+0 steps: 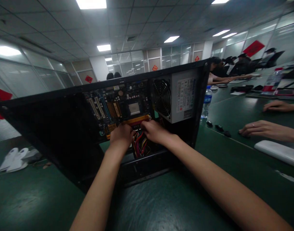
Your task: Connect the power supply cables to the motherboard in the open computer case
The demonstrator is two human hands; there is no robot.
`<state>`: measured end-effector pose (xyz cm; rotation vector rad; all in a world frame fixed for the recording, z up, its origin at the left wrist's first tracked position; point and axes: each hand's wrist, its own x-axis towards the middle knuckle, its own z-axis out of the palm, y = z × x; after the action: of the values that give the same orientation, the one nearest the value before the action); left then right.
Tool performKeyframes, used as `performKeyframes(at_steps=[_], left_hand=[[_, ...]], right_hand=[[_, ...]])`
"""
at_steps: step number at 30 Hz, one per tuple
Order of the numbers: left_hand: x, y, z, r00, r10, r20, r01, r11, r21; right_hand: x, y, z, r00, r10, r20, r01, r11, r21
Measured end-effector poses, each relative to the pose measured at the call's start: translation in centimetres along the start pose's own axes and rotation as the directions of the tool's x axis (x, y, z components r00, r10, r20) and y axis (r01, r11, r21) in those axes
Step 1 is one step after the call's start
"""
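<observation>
The left hand [121, 135] and right hand [153, 130] are resting inside a black computer case [48, 138], fingers bent, at a red strip [137, 122]. I cannot tell if they are pinching it. The case is sitting on a green counter [142, 205].

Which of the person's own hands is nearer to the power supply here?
Right. The right hand is just below and left of the power supply in the picture; the left hand is farther off, to the left of the right one.
</observation>
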<state>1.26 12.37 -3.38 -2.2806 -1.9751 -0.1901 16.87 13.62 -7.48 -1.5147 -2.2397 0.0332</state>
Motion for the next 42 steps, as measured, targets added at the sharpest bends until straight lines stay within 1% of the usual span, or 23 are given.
performKeyframes(at_steps=[3,8,16,20,23,25,27,32,35,38,40,42], left_hand=[[-0.1,0.1,-0.1,1.0,0.012,-0.01,-0.012,1.0,0.011],[0.0,0.0,0.1,1.0,0.016,0.006,-0.016,1.0,-0.014],[-0.1,0.1,0.5,0.998,-0.027,-0.057,0.028,1.0,0.01],[-0.4,0.0,0.8,0.996,-0.007,-0.084,0.007,1.0,0.007],[-0.7,0.0,0.8,0.994,0.02,-0.103,-0.02,1.0,-0.001],[-0.9,0.0,0.9,0.992,0.032,-0.121,-0.033,0.999,-0.005],[-0.9,-0.1,1.0,0.99,0.039,-0.137,-0.041,0.999,-0.016],[-0.6,-0.4,1.5,0.982,0.06,-0.178,-0.074,0.994,-0.078],[-0.5,-0.4,1.6,0.981,0.067,-0.182,-0.085,0.992,-0.091],[-0.7,-0.1,1.6,0.979,0.141,-0.148,-0.154,0.985,-0.082],[-0.9,0.0,1.5,0.968,0.212,-0.138,-0.22,0.974,-0.047],[-1.1,0.1,1.4,0.958,0.25,-0.14,-0.255,0.967,-0.02]], right_hand=[[0.1,0.0,0.0,1.0,0.015,0.008,-0.015,1.0,0.007],[0.0,-0.2,-0.1,1.0,0.013,0.009,-0.013,1.0,-0.027],[-0.1,-0.3,0.0,0.999,0.036,-0.006,-0.037,0.996,-0.077],[0.1,0.1,0.2,0.998,0.052,-0.038,-0.054,0.996,-0.07],[0.2,0.1,0.1,0.998,0.036,-0.054,-0.038,0.998,-0.04],[0.2,-0.1,-0.1,0.996,0.025,-0.085,-0.027,0.999,-0.022],[0.1,-0.5,-0.3,0.989,0.035,-0.144,-0.036,0.999,-0.001],[0.2,-0.9,-0.8,0.952,0.068,-0.3,-0.032,0.992,0.122],[0.4,-0.7,-0.7,0.935,0.092,-0.342,-0.028,0.982,0.187],[0.3,-0.7,-0.5,0.936,0.083,-0.343,-0.014,0.98,0.198],[0.2,-1.0,-0.5,0.942,0.036,-0.335,0.031,0.981,0.192],[0.0,-1.3,-0.4,0.946,-0.028,-0.324,0.089,0.98,0.177]])
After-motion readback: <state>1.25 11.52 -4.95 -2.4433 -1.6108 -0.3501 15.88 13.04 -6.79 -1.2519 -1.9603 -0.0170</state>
